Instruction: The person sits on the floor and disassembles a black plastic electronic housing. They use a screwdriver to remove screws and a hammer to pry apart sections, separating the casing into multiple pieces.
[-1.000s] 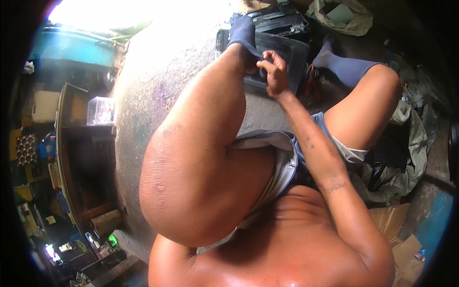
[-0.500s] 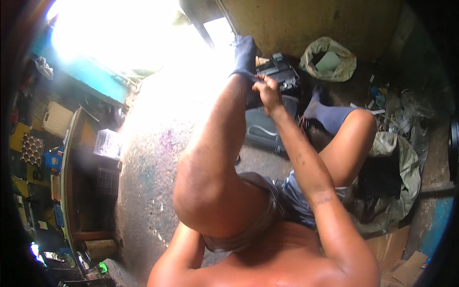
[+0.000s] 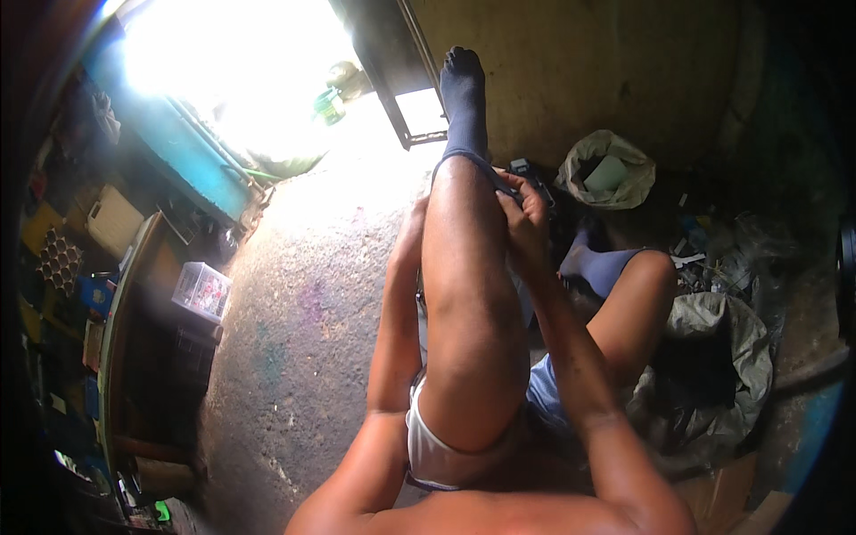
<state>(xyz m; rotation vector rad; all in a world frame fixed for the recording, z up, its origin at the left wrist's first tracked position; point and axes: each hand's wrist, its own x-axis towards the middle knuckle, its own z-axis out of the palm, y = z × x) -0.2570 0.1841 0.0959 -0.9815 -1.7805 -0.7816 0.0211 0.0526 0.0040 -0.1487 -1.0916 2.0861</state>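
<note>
A dark blue-grey sock [image 3: 464, 111] covers the foot of my raised, outstretched leg, its top edge stretched around the lower shin. My right hand [image 3: 528, 209] pinches that edge on the right side of the leg and holds it out from the skin. On the opposite side, my left hand [image 3: 417, 214] is up beside the shin near the sock's edge, its fingers hidden by the leg and washed out by glare. A matching sock [image 3: 599, 266] is on my other foot, whose leg is bent at the right.
A whitish sack [image 3: 646, 183] stands open by the far wall. Another crumpled sack [image 3: 753, 343] and plastic scraps lie at the right. To the left are a clear plastic box [image 3: 201, 291] and a cluttered shelf [image 3: 125, 312]; a bright doorway [image 3: 241, 53] lies ahead.
The raised leg has straightened and the sock sits higher on the ankle, its edge up on the shin. My left arm has come up beside the leg from behind the thigh.
</note>
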